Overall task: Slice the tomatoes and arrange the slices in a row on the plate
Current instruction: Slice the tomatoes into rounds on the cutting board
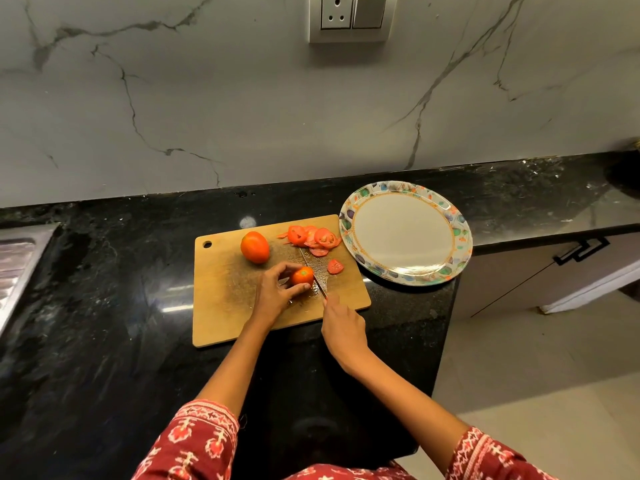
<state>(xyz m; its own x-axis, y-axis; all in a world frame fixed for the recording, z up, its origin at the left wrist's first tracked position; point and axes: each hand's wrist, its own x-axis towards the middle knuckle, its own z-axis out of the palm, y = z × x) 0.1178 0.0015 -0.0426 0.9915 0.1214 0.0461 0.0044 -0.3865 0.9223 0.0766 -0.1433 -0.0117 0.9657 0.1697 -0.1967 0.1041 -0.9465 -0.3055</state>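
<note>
Tomato (302, 276) on wooden board (221, 289)

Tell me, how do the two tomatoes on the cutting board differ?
The far tomato is whole and untouched; the near tomato is gripped by the left hand, with the knife at its side. The far one looks larger. Both are orange-red, on the cutting board.

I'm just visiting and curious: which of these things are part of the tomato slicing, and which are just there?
Part of the job: cutting board, whole tomato, tomato being cut, knife, slices, plate, left hand, right hand.

Just there: wall socket, sink, cabinet handle.
</note>
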